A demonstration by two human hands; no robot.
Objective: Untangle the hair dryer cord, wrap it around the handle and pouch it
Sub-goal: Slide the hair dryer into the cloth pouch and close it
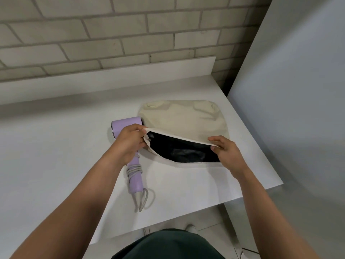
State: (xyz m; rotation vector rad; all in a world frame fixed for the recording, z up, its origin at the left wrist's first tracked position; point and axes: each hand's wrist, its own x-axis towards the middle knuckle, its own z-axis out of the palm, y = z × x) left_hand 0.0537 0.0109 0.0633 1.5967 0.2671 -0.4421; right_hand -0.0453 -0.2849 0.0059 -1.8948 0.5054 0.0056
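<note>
— Where's the hair dryer [126, 126]?
— On the white table [56, 146], just left of the cream pouch [184, 118], partly under the left hand [128, 142]. The grey cord [134, 170] is wound round its handle.
— And the hands?
— Both pinch the pouch's upper lip, the right hand [225, 148] at the far end. The mouth gapes, showing black lining.

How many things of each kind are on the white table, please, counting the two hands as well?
hair dryer, lilac: 1
cord, grey, wound round the dryer's handle: 1
pouch, cream with a dark lining: 1
hands, left hand and right hand, each pinching the pouch's upper edge: 2
Total: 5
</note>
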